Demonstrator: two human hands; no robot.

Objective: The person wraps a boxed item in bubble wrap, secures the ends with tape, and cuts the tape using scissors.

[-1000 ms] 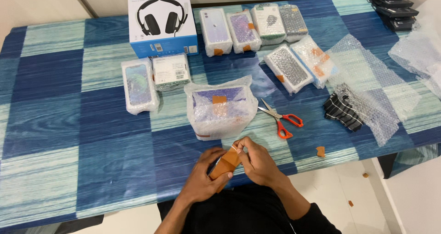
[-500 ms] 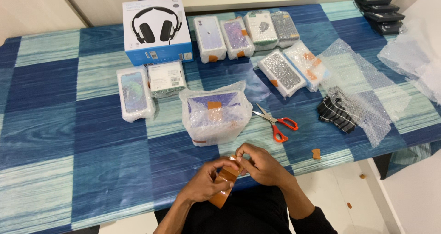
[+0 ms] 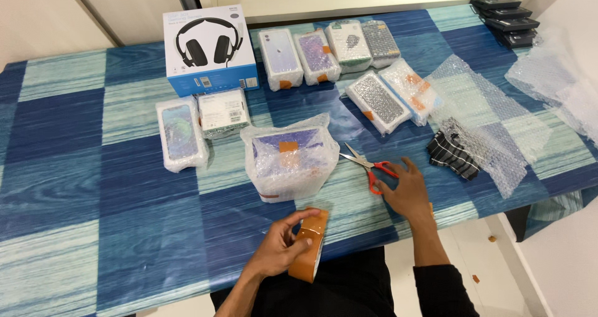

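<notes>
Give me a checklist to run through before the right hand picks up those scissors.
1. Right hand at the scissors: ok, fingers rest at the orange handles, though no finger is through a loop.
2. Blades shut: ok, they lie closed, pointing away toward the bubble-wrapped parcel.
3. Tape roll secured: ok, left hand grips it upright at the table edge.
4. Free tape end pulled out: cannot tell, none shows.
5. Parcel steady: ok, it sits flat on the table, with no hand on it.
6. Room around the scissors: ok, only bare tablecloth beside them.
</notes>
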